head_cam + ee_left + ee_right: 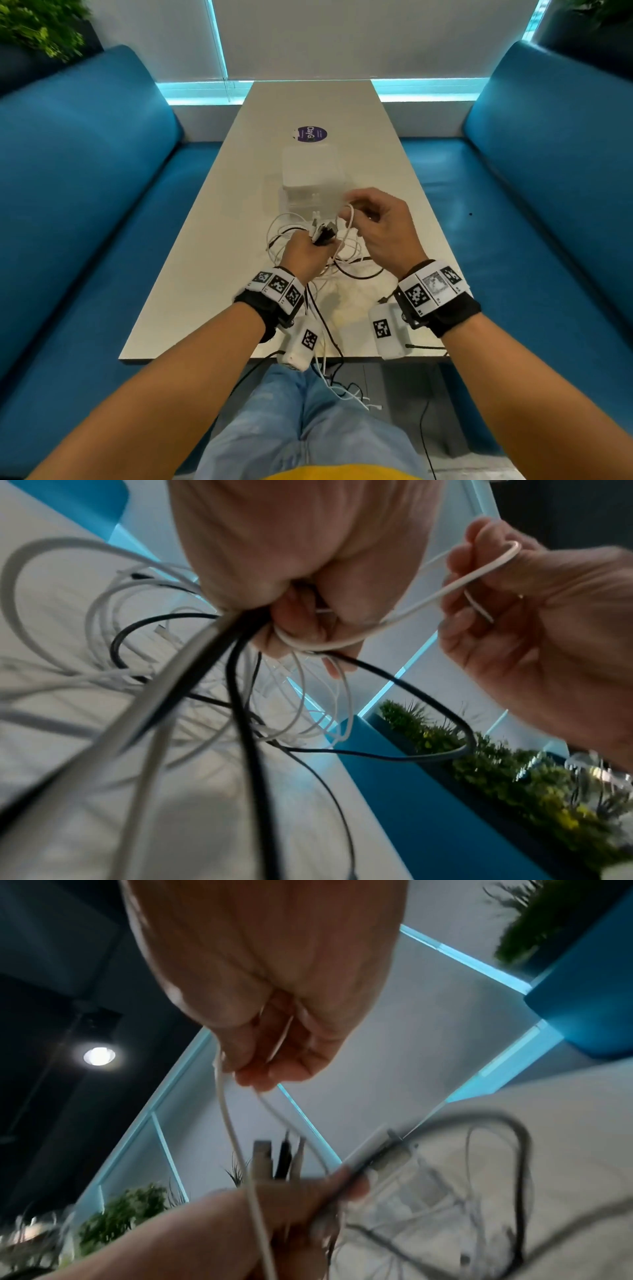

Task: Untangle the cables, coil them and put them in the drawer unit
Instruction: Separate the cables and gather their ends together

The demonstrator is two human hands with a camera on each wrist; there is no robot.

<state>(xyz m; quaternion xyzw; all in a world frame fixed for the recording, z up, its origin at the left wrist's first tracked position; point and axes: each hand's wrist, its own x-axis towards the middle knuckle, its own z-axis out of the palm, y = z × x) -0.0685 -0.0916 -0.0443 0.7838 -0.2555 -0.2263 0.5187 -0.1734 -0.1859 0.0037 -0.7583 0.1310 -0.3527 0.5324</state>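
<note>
My left hand [305,251] is fisted tight round a bunch of white and black cables [320,255], their plug ends [322,233] sticking up out of the top of my fist toward twelve o'clock; the left wrist view shows my fingers [301,620] curled hard on the strands, which fan out below the fist in loose loops over the long pale rectangular table [239,192]. My right hand [380,229], at three o'clock of the left and just beside it, pinches a single thin white cable [350,219] between thumb and fingertips, a narrow grip; that cable bends in a small loop at my fingers [260,1066] and runs back down to the left fist. Both hands are raised above the tabletop; the tangle hangs under them, some of its loops on the table, and a few strands trail off the near edge at six o'clock toward my blue jeans [308,428]. The translucent white plastic drawer unit [313,178] stands on the table at twelve o'clock of my hands, near them but apart; whether a drawer is pulled out I cannot tell; beyond it, further toward twelve, lies a round purple sticker [311,134]. Blue upholstered benches [89,192] flank the table at nine and three o'clock.
</note>
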